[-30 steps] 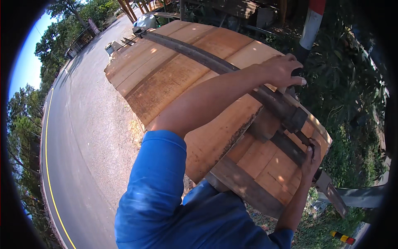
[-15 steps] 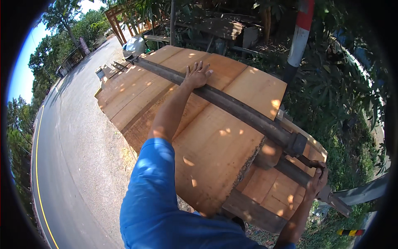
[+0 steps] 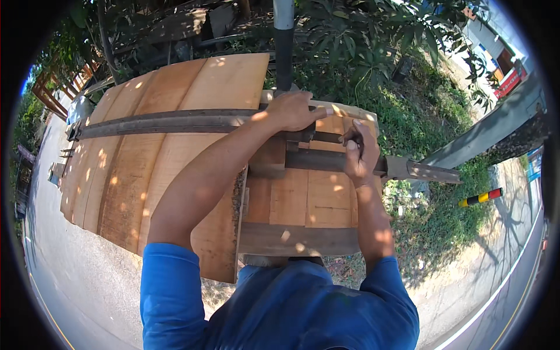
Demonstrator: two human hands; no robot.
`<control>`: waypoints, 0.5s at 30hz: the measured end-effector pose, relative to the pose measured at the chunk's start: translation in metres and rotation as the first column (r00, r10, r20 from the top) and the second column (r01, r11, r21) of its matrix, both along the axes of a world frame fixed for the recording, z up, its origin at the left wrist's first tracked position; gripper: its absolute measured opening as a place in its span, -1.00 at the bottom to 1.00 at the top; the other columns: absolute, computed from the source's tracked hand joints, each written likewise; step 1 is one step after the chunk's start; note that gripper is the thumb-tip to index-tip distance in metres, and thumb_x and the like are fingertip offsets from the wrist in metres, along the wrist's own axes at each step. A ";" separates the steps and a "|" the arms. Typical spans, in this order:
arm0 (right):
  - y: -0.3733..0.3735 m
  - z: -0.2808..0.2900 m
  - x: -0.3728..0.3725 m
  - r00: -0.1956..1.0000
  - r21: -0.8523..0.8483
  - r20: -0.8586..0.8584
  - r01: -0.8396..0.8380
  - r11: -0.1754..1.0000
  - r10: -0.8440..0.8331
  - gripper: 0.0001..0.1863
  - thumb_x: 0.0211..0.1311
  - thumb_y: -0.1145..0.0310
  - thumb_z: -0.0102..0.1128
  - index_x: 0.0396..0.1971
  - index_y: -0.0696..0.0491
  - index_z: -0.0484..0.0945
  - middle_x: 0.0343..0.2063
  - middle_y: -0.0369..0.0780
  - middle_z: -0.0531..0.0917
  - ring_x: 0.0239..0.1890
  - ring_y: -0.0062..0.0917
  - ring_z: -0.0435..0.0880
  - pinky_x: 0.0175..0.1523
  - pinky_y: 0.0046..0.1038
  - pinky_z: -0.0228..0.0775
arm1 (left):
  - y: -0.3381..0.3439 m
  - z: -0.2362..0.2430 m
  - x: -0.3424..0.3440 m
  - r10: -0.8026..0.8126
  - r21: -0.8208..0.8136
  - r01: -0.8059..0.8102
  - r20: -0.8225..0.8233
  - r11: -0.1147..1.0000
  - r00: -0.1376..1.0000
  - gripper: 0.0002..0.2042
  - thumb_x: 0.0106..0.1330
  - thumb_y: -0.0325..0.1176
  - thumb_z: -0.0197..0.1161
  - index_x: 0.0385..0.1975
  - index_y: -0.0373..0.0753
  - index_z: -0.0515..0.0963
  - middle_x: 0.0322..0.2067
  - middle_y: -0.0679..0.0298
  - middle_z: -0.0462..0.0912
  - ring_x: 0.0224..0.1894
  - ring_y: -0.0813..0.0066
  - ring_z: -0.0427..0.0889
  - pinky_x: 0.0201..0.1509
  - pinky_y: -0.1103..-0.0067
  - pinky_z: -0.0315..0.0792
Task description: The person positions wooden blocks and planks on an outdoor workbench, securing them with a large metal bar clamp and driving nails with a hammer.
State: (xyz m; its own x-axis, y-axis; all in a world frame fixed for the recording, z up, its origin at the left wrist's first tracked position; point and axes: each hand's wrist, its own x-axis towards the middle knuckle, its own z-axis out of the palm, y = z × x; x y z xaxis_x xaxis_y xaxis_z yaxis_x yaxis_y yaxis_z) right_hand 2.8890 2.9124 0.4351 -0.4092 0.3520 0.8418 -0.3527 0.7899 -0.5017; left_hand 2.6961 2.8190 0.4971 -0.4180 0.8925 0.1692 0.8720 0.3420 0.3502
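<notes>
Wooden panel [image 3: 125, 181], rough edge [image 3: 238, 203] apart from fingers [image 3: 366, 133]

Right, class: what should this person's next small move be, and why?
Probably a small turn of the dark rod with the right hand, the left hand steadying: the right hand curls at the rod's outer end, the left is near its inner end, and the long dark bar lies across the boards.

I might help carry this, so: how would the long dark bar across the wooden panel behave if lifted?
The long dark bar looks thick and metallic, so it is probably stiff and heavy. Its ridged, angular sides suggest it would hardly roll on the wooden panel. The bulky dark block toward its right end may make that side dip.
</notes>
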 end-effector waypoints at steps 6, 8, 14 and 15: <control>0.024 0.039 -0.034 0.982 0.125 0.060 0.169 0.978 -0.178 -0.78 0.28 0.51 0.15 -0.09 0.15 0.56 -0.42 -0.06 0.67 -0.45 -0.17 0.68 -0.36 -0.26 0.51 | 0.030 0.009 0.035 0.082 -0.238 -0.070 0.040 0.969 0.996 -0.57 0.30 -0.07 0.10 -0.22 -0.37 0.68 -0.10 -0.11 0.68 0.00 -0.02 0.66 0.12 0.24 0.49; 0.029 0.043 -0.041 0.953 0.084 0.147 0.255 0.963 -0.265 -0.84 0.30 0.50 0.12 -0.15 0.14 0.56 -0.40 0.00 0.68 -0.40 -0.09 0.70 -0.35 -0.24 0.52 | 0.032 0.007 0.034 0.080 -0.246 -0.076 0.009 0.966 0.997 -0.63 0.27 -0.20 0.04 -0.24 -0.36 0.69 -0.13 -0.15 0.68 -0.02 -0.07 0.66 0.10 0.22 0.50; 0.068 0.042 -0.087 0.771 0.067 0.503 0.414 0.908 -0.389 -0.78 0.36 0.35 0.04 -0.20 0.14 0.61 -0.49 0.01 0.68 -0.43 -0.12 0.72 -0.28 -0.22 0.56 | 0.024 -0.001 0.027 0.054 -0.133 -0.055 -0.006 0.990 0.999 -0.63 0.29 -0.20 0.02 -0.34 -0.36 0.70 -0.24 -0.19 0.68 -0.10 -0.11 0.68 0.07 0.18 0.52; 0.076 0.039 -0.094 0.713 0.006 0.621 0.412 0.911 -0.327 -0.76 0.32 0.35 0.02 -0.22 0.16 0.62 -0.50 0.02 0.70 -0.37 -0.06 0.72 -0.21 -0.14 0.58 | 0.025 -0.001 0.027 0.040 -0.125 -0.043 -0.025 0.991 0.999 -0.63 0.29 -0.20 0.02 -0.36 -0.36 0.70 -0.27 -0.19 0.69 -0.12 -0.11 0.69 0.06 0.18 0.52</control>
